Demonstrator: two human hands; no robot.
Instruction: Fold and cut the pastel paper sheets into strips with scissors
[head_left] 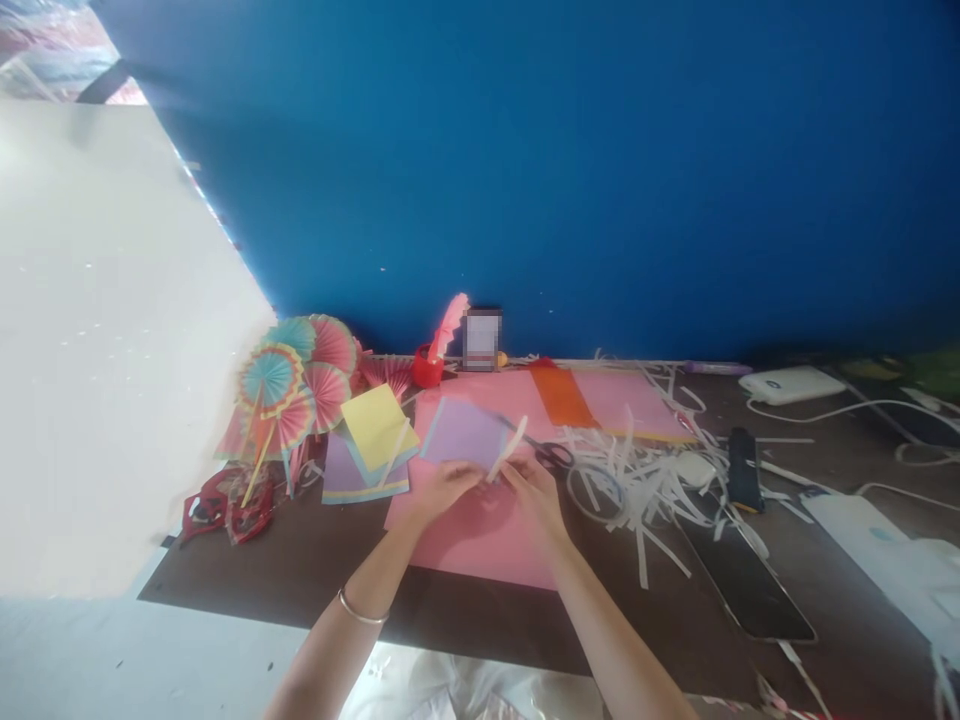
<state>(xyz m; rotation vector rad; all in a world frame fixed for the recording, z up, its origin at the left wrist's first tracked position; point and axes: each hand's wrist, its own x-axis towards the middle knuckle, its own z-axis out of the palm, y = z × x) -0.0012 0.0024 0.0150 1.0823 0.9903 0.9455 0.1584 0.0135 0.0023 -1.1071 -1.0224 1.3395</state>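
My right hand (534, 488) has its fingertips closed on a narrow white strip (511, 447), which stands up at a slant between my two hands. Close by on the left, my left hand (450, 483) is in a pinch near the strip's lower end; what lies between its fingers is too small and blurred to make out. Just beyond the fingers lies a lavender paper sheet (463, 428) with a pale blue edge. Under both hands is a large pink sheet (480, 545). Scissors (553, 455) with dark handles rest right of my right hand.
Folded paper fans (271, 382) and red glasses (206, 510) are at the left, beside yellow paper (377, 425). A red tape dispenser (427, 367) stands at the back. Tangled white strips (645, 480), a phone (742, 575) and a white power bank (793, 384) lie right.
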